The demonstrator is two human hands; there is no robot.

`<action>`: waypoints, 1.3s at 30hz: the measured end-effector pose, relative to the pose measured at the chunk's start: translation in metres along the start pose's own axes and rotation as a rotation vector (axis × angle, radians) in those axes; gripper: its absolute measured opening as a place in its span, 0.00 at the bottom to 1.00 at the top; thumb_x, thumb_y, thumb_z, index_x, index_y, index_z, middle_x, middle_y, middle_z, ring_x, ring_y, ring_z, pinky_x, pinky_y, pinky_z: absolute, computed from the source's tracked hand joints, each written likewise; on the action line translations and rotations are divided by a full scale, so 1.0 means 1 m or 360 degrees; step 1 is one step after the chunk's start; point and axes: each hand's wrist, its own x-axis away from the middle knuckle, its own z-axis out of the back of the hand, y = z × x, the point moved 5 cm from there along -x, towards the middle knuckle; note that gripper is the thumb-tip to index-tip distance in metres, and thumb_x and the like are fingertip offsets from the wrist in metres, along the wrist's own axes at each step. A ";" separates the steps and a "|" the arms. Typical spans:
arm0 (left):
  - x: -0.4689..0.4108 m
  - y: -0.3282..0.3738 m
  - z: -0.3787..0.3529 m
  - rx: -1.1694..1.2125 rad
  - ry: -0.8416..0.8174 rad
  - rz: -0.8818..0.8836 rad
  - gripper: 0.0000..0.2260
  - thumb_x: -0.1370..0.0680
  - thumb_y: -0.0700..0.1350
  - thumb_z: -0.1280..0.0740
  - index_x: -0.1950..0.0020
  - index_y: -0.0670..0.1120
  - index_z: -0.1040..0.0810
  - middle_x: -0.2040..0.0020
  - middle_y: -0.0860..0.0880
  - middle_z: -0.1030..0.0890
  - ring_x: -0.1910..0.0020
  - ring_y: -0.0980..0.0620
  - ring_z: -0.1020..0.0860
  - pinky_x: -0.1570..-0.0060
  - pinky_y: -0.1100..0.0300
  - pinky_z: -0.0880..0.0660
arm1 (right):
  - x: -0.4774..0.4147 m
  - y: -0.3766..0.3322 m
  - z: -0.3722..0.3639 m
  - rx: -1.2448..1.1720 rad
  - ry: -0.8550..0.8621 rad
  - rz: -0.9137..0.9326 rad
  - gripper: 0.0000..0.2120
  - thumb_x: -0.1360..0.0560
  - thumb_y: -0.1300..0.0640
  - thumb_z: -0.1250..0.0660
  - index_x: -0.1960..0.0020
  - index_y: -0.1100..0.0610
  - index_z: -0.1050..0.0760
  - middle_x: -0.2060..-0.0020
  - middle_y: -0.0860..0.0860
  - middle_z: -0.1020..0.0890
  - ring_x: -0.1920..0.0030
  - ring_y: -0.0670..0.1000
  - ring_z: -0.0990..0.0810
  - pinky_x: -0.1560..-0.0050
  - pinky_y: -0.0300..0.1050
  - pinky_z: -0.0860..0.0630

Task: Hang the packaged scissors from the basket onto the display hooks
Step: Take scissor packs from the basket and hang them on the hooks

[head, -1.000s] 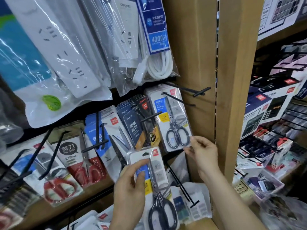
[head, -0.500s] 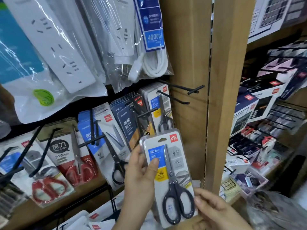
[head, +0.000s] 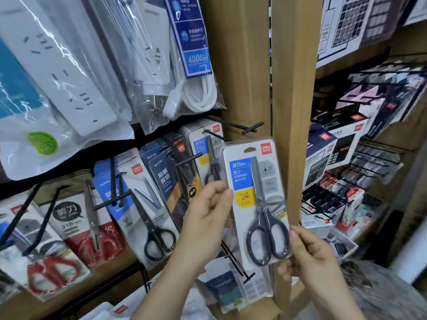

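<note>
scissors pack (head: 256, 199) raised higher toward hook (head: 240, 127), both hands (head: 208, 213) now gripping

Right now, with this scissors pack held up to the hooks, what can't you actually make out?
- Basket: not in the head view.
- Hook root: hidden behind hanging packs.
- Matching packs: count hidden by overlap, held scissors pack.
- Small print on that pack: too small.
- Left hand, right hand: fingers behind the pack hidden.

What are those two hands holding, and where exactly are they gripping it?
One pack of scissors. The left hand pinches its left edge about halfway up; the right hand grips its bottom right corner, by the scissor handles.
</note>
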 end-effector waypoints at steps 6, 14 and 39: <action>-0.007 -0.007 0.007 -0.0083 0.0081 0.0117 0.11 0.20 0.49 0.39 0.48 0.43 0.23 0.61 0.45 0.15 0.66 0.51 0.19 0.66 0.59 0.20 | -0.002 0.000 -0.009 -0.0015 -0.0007 -0.0046 0.10 0.20 0.62 0.40 0.50 0.65 0.21 0.76 0.56 0.22 0.82 0.51 0.26 0.84 0.40 0.29; -0.014 -0.010 0.006 -0.0108 0.0167 0.0130 0.10 0.18 0.49 0.39 0.50 0.45 0.21 0.61 0.42 0.16 0.66 0.45 0.22 0.67 0.54 0.23 | -0.004 -0.001 -0.010 -0.0105 0.0051 -0.0074 0.12 0.21 0.58 0.39 0.50 0.65 0.20 0.79 0.55 0.26 0.84 0.51 0.30 0.83 0.35 0.34; -0.001 -0.042 0.041 -0.0968 0.0376 0.0089 0.31 0.23 0.32 0.36 0.40 0.71 0.32 0.50 0.57 0.24 0.57 0.59 0.21 0.52 0.66 0.23 | -0.112 0.031 -0.049 -0.0300 0.0091 -0.0118 0.06 0.22 0.64 0.33 0.48 0.65 0.21 0.65 0.58 0.17 0.72 0.47 0.20 0.69 0.37 0.21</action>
